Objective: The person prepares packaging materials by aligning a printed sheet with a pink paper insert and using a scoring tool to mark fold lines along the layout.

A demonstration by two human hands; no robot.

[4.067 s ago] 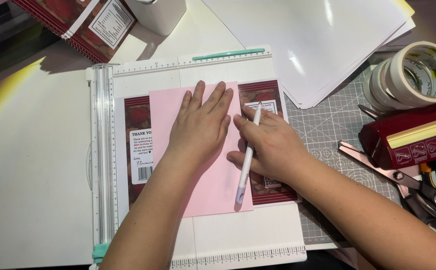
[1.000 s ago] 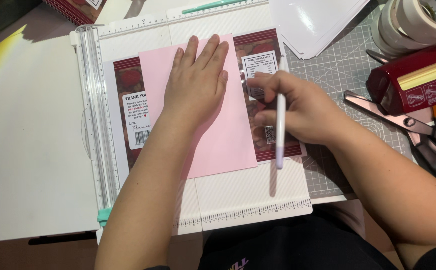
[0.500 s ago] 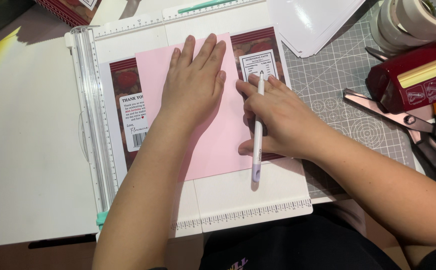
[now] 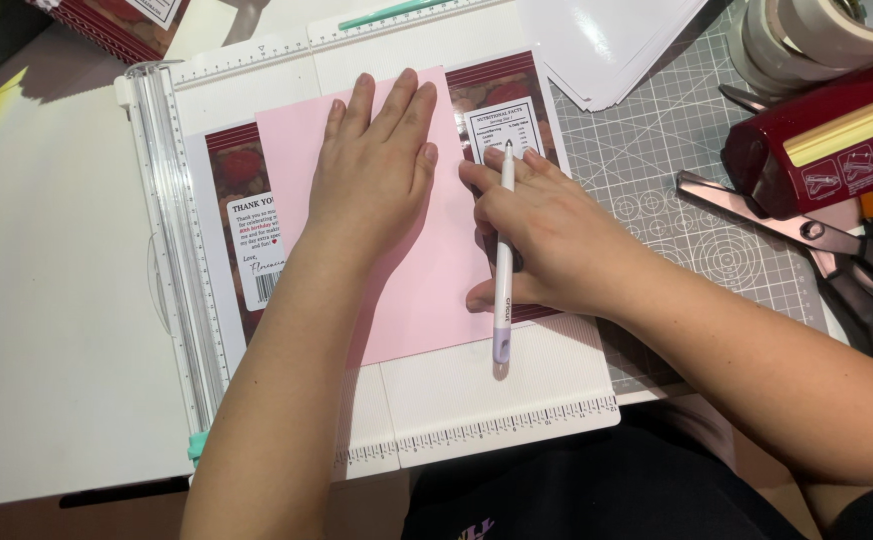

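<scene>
Currently pressing left hand (image 4: 372, 175), spread flat, on pink card (image 4: 427, 270) lying over printed wrapper (image 4: 242, 215) on scoring board (image 4: 497, 400); right hand (image 4: 547, 235) pinching scoring stylus (image 4: 503, 250) at card's edge. Risking crooked crease if card slipping under loosening pressure.

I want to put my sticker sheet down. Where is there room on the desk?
The white sheet left of the trimmer's rail is bare. So is the board's lower strip, below the pink paper. The right is crowded: scissors, red dispenser and tape rolls. The left hand presses the pink paper; the right hand holds a white pen.
</scene>
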